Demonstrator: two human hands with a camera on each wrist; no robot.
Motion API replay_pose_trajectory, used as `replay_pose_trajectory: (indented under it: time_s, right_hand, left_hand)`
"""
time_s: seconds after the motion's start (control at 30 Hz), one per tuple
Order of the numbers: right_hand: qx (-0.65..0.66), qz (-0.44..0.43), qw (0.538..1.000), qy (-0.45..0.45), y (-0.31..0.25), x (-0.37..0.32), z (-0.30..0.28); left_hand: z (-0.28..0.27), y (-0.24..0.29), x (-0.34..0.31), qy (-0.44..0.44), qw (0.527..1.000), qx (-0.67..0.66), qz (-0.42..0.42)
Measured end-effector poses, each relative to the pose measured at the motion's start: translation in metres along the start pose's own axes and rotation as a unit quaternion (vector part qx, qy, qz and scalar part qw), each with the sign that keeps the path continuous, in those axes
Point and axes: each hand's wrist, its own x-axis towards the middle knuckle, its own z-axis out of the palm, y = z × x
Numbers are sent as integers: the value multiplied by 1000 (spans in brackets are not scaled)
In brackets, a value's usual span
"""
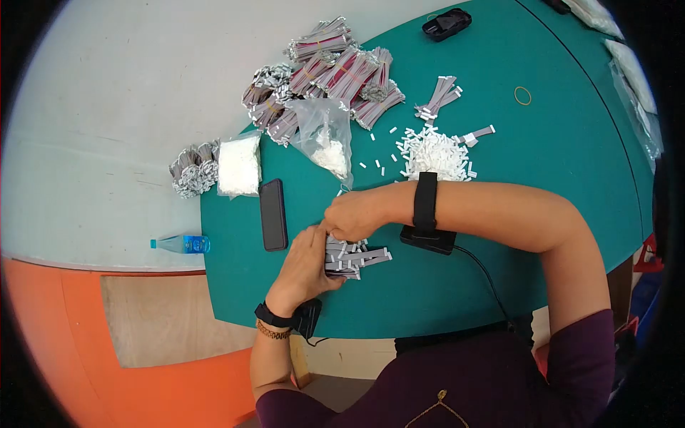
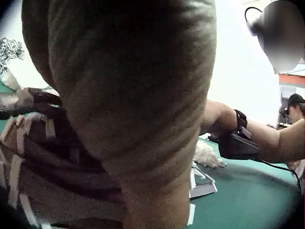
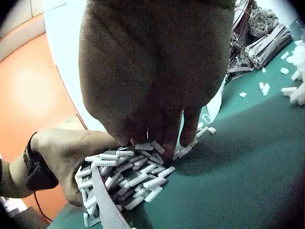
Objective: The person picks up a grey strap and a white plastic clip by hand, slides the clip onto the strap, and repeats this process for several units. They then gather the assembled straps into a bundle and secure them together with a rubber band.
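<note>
Near the front of the green table lies a bunch of short grey ribbon cables [image 1: 367, 258] with white connector ends. My left hand [image 1: 303, 262] grips the bunch from its left side, thumb toward me and fingers along the far side. My right hand [image 1: 353, 216] reaches across the far edge of the bunch, its fingers bent down close to the left fingertips. In the right wrist view, white connectors [image 3: 138, 179] cluster right under the right hand [image 3: 157, 71]. Its fingertips are partly hidden there, and I cannot tell whether they pinch a cable.
A heap of loose white connectors [image 1: 435, 153] lies beyond my right forearm, near several loose cables [image 1: 439, 98]. Banded cable bundles [image 1: 346, 71] are piled at the back. Bags of white connectors [image 1: 240, 165] [image 1: 328, 135], a phone [image 1: 272, 215] and a bottle [image 1: 182, 244] stand leftward.
</note>
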Motion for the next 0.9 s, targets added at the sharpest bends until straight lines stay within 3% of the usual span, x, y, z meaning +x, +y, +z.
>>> replay_pose_trajectory:
  time_s: [0.37, 0.57, 0.77, 0.9]
  right_hand:
    - [-4, 2, 1000, 10, -19, -18, 3]
    - [26, 40, 989, 140, -23, -34, -28]
    - [53, 29, 984, 169, -34, -66, -37]
    - [37, 68, 988, 134, -36, -79, -43]
  left_hand:
    - [18, 19, -14, 23, 995, 74, -66]
    - [23, 32, -19, 43, 992, 74, -88]
    - [30, 32, -24, 65, 993, 48, -90]
    - [31, 34, -28, 65, 993, 55, -85]
